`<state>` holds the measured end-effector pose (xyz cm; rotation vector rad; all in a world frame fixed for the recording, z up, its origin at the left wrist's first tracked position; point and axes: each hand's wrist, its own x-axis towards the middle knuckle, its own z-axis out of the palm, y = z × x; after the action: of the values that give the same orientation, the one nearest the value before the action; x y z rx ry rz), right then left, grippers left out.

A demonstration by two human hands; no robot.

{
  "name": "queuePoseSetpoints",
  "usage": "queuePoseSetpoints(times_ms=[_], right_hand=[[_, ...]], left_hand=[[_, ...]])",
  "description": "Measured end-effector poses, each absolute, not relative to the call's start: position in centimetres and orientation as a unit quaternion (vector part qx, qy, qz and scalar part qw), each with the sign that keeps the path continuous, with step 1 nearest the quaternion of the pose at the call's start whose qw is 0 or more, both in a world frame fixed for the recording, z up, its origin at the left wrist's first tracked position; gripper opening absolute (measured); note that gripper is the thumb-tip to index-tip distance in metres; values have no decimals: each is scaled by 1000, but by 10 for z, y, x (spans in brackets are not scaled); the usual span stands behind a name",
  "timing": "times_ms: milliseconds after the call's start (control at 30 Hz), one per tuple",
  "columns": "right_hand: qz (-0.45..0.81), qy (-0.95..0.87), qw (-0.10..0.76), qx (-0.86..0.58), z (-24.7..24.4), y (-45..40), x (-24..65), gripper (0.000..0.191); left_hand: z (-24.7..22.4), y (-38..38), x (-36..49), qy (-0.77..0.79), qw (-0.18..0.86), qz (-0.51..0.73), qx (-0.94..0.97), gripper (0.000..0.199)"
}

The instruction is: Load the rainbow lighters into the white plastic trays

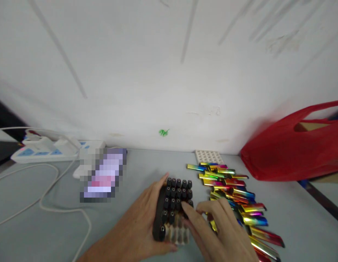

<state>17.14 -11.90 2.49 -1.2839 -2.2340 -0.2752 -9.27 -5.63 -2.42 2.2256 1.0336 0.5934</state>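
My left hand (138, 222) grips a white grid tray (179, 236) from its left side, fingers and thumb wrapped about it. Rows of small black pieces (173, 192), each with a light ring mark on its end, stand upright in the far part of the tray. Bare white slots show at the near right. Over the tray's right side, my right hand (220, 225) has thumb and forefinger pinched on a small black piece, which the fingers partly hide. Just right of that hand lies a loose heap of shiny rainbow-coloured metallic sleeves (234, 193).
A second white grid tray (209, 157) lies against the wall behind the sleeves. On the right stands a red bag (291, 153). A phone (106, 174), a white power strip (46, 156) and a looping white cable (56, 210) occupy the left of the grey table (141, 169).
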Motion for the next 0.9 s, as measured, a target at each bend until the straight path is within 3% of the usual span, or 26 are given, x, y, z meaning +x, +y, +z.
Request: queuePoseSetpoints(times_ms=[167, 233, 300, 433, 533, 700, 900], right_hand=[[-84, -792, 360, -485, 31, -99, 175, 32], [-95, -757, 359, -538, 34, -85, 178, 26], [-127, -736, 307, -590, 36, -66, 183, 22], [-169, -750, 118, -629, 31, -25, 188, 15], [-159, -754, 71, -633, 24, -4, 183, 18], [-121, -774, 74, -617, 23, 8, 165, 26], [-11, -798, 146, -584, 38, -5, 170, 19]], left_hand=[[-23, -56, -90, 399, 298, 223, 838, 175], [-21, -56, -89, 404, 302, 221, 835, 177], [-19, -56, -90, 406, 309, 215, 833, 177], [-20, -55, -92, 403, 314, 215, 832, 172], [-23, -55, -92, 401, 316, 235, 827, 175], [-26, -55, -90, 403, 310, 227, 831, 176], [-23, -56, -92, 402, 292, 217, 840, 176]])
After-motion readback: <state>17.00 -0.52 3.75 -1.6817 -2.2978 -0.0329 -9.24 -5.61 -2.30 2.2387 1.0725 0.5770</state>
